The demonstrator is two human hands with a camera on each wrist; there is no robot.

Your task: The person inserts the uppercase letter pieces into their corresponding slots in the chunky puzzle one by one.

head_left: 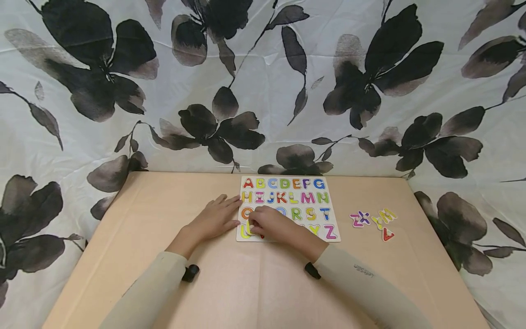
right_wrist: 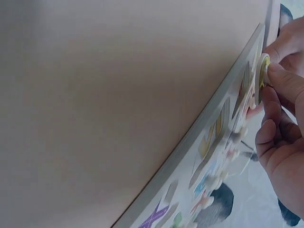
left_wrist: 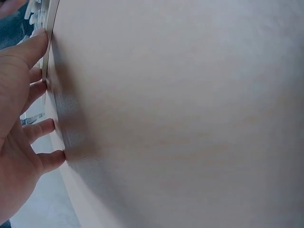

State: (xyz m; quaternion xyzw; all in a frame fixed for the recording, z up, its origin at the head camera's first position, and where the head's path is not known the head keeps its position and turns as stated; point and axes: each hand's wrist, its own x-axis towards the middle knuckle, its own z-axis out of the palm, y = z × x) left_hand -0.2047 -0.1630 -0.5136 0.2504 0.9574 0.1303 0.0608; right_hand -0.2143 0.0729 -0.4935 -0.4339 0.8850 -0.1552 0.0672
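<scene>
A white alphabet puzzle board (head_left: pixel 338 235) with colourful letters lies on the table. My right hand (head_left: pixel 273 224) is over the board's lower left corner and pinches a yellow letter piece (right_wrist: pixel 260 78) between thumb and fingertips. That piece is tilted on edge, close over the bottom row, its letter mostly hidden. My left hand (head_left: pixel 215 217) lies to the left of the board, fingers spread, thumb and index fingertip right at the board's left edge. The left wrist view shows its other fingertips touching the table (left_wrist: pixel 166 95).
Right of the board lie several loose letter pieces: a pink Z (head_left: pixel 356 220), a purple X (head_left: pixel 363 217), a yellow Y (head_left: pixel 377 222), a yellow zigzag letter (head_left: pixel 387 215) and a red V (head_left: pixel 387 234). A floral cloth (head_left: pixel 271 82) hangs behind the table.
</scene>
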